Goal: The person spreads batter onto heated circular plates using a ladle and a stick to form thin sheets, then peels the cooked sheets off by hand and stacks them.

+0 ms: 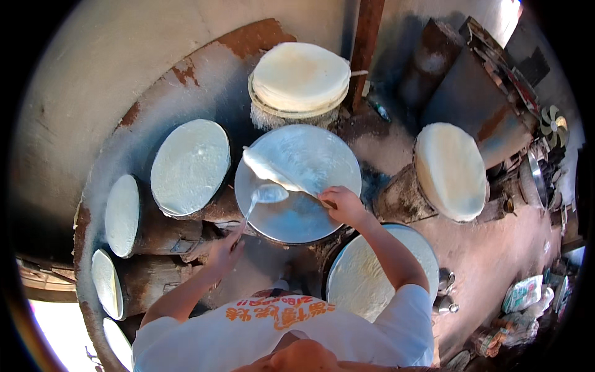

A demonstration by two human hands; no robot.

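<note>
A round metal griddle [291,222] lies in front of me. Across its middle runs a folded strip of thin, pale flatbread [265,166]. My right hand [347,206] is closed on the strip's right end, fingers pinched at the griddle's right side. My left hand [225,253] grips the handle of a metal spatula [270,193] with a broad rounded head. That head is over the griddle, just below the strip; whether it touches the surface I cannot tell.
A stack of round flatbreads [301,74] stands beyond the griddle, another stack [450,172] to the right. Several batter-covered griddles, including a large one [190,167], curve along the left. One more griddle [353,279] sits below my right forearm, beside metal cups [446,305].
</note>
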